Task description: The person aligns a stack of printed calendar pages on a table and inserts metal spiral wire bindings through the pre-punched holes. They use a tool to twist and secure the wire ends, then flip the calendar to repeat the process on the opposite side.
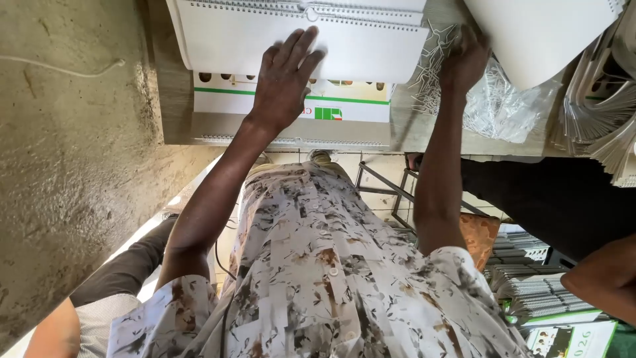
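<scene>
Two hands were ours: the left hand (286, 78) lay flat, fingers spread, on the white wire-bound calendar (301, 46) at the table's (175, 99) near edge, its fingertips reaching the blank top sheet. The right hand (466, 61) was curled into a heap of loose binding wires (430, 66) just beside it (whether it gripped any, we could not tell). More bound stacks (596, 113) crowded the right side.

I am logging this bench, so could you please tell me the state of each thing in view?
Left hand: open, fingers spread flat on the white wire-bound sheets.
Right hand: curled on the pile of loose binding wires; grip unclear.
Green-striped calendar: flat, partly covered by the sheets.
Stacked bound calendars: piled at lower right.
</scene>
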